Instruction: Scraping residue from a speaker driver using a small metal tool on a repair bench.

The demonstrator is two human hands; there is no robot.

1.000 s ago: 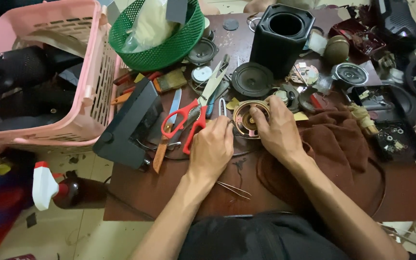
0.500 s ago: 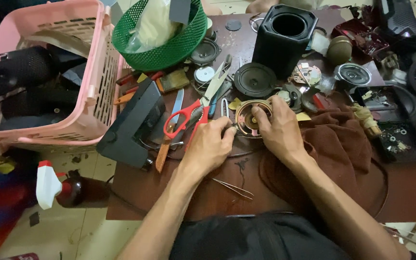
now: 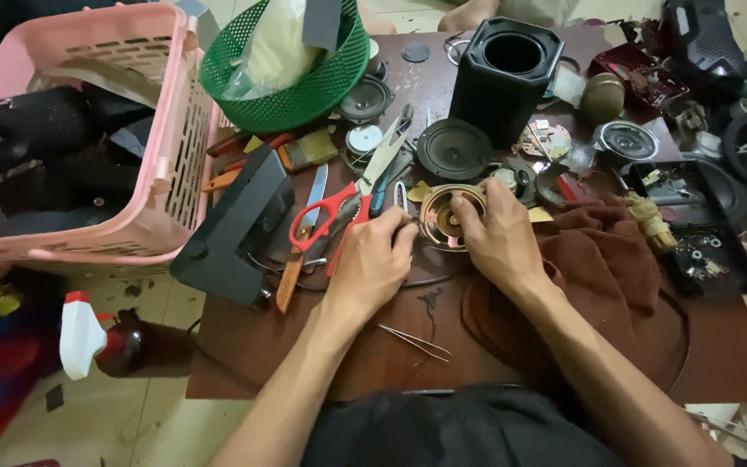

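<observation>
Head view: round speaker frame (image 3: 443,216) (brassy metal, bare, cone-less)

The right hand (image 3: 499,238) hides part of the round speaker frame (image 3: 443,216) — fingertip contact unclear

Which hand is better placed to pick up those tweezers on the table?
Probably the left hand: the tweezers lie just below its wrist, while the right hand is wrapped around the small round speaker.
</observation>
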